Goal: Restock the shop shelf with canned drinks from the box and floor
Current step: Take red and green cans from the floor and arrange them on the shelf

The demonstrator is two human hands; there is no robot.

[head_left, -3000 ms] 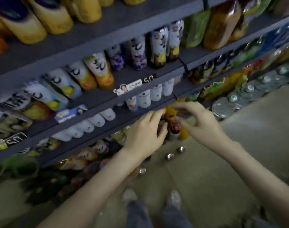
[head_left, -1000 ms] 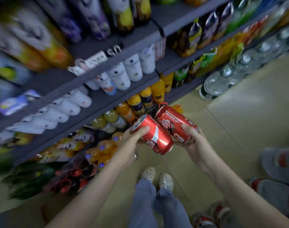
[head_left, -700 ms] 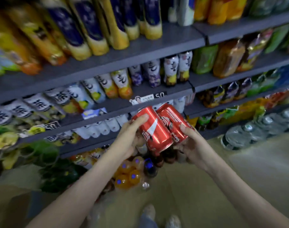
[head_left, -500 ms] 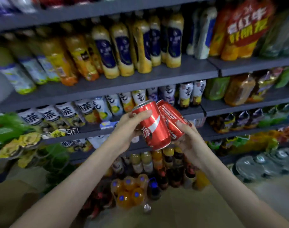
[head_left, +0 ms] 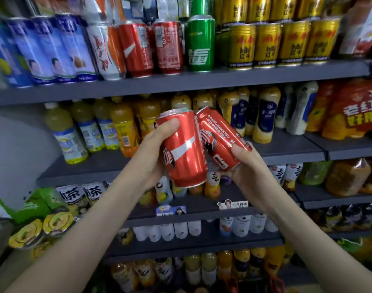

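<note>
We have raised the left can [head_left: 184,149] and the right can [head_left: 220,140] from floor level to below the can shelf [head_left: 181,86], so placement is likely next. Both are red, glossy, undented, tilted and touching. The left hand [head_left: 153,153] and right hand [head_left: 246,163] each grasp one. Shelved red cans [head_left: 151,47] stand on that shelf.

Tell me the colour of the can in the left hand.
Red can, white stripe; head view.
</note>
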